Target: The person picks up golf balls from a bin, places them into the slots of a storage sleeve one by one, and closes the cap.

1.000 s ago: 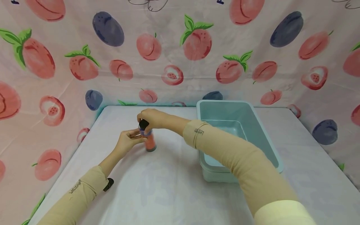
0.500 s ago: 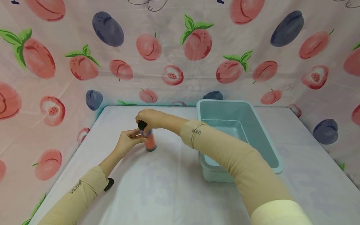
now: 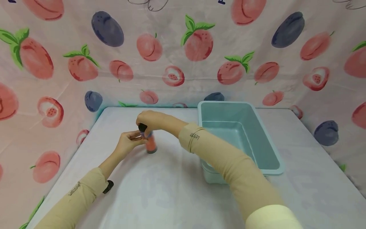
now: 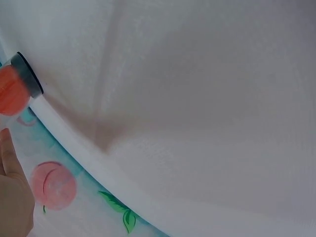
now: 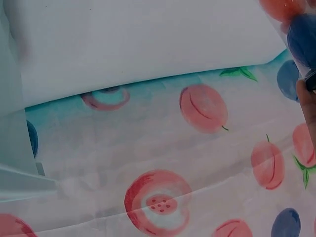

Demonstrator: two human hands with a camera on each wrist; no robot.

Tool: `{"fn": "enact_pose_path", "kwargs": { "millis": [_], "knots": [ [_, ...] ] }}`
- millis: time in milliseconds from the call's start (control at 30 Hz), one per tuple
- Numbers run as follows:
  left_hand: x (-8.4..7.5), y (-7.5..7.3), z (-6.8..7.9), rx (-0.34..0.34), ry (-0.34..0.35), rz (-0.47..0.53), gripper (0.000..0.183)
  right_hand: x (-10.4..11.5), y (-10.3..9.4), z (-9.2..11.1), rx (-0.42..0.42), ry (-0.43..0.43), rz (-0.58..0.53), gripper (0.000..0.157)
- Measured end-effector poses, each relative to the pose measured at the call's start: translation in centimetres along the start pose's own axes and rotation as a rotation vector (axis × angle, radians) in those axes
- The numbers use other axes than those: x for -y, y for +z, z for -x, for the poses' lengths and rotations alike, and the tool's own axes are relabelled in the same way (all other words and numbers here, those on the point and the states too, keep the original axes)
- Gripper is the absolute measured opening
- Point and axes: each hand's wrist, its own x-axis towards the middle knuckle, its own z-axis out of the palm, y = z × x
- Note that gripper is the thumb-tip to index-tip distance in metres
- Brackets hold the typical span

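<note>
A clear cylindrical container (image 3: 151, 146) stands on the white table, tilted slightly, with a dark base. Orange and blue balls show through its wall; in the right wrist view an orange ball (image 5: 284, 9) and a blue ball (image 5: 302, 42) appear at the edge. My right hand (image 3: 151, 120) comes over the top and grips the black cap (image 3: 142, 127). Lower down, my left hand (image 3: 127, 143) holds the container's side between thumb and fingers. In the left wrist view, the grey base (image 4: 27, 74) sits above a fingertip (image 4: 6, 140).
A pale blue-green tub (image 3: 281, 168) stands to the right, partly behind the right sleeve (image 3: 223, 156). A small black object (image 3: 108, 186) shows beside the left sleeve (image 3: 85, 190). A fruit-print cloth (image 3: 174, 57) hangs behind and around the table (image 3: 171, 197).
My right hand and the black cap have shifted slightly left, and the right forearm has swung a little left and down. My left hand keeps its hold; the whole view has drifted slightly.
</note>
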Motion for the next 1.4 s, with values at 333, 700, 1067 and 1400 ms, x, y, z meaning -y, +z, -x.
{"fn": "enact_pose_path", "kwargs": {
  "millis": [333,700,1067,1400],
  "knots": [
    [0.1,0.0,0.0,0.001,-0.021,-0.012,0.053,0.1,0.3,0.0,0.031,-0.04,0.066,0.029],
    [0.0,-0.4,0.1,0.007,0.016,-0.034,0.053,0.3,0.2,0.0,0.006,-0.022,0.037,0.045],
    [-0.6,-0.2,-0.1,0.002,0.091,-0.185,0.055,-1.1,-1.4,2.2,0.162,0.02,0.087,0.07],
    [-3.1,-0.5,1.0,-0.147,0.394,-0.416,0.053,-2.0,-1.3,4.5,0.346,0.036,0.195,0.076]
  ]
}}
